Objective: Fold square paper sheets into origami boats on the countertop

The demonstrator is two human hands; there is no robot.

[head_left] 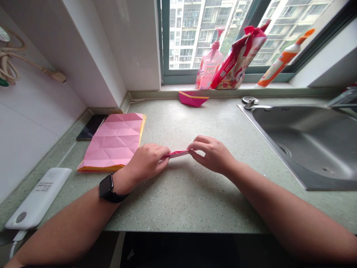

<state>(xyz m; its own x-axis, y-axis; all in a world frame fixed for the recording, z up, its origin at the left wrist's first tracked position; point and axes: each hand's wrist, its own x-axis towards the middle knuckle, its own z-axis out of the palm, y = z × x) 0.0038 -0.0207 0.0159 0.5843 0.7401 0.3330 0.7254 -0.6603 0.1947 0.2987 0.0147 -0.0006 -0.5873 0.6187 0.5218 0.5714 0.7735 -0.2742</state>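
My left hand [147,162] and my right hand [210,154] pinch opposite ends of a narrow folded strip of pink paper [177,153], holding it just above the speckled green countertop [178,201]. The middle of the strip shows between my fingers, and its ends are hidden inside them. To the left of my left hand lies a creased pink paper sheet [113,141] with a yellow-orange edge, close to but not touching the hand. A black smartwatch [106,188] sits on my left wrist. A small folded pink paper boat [193,98] rests farther off, near the windowsill.
A stainless steel sink [304,145] is set into the counter on the right. A black phone [90,127] and a white power bank [39,197] lie on the left. A pink soap bottle [209,63], a red pouch [238,59] and an orange tube [284,59] stand on the sill.
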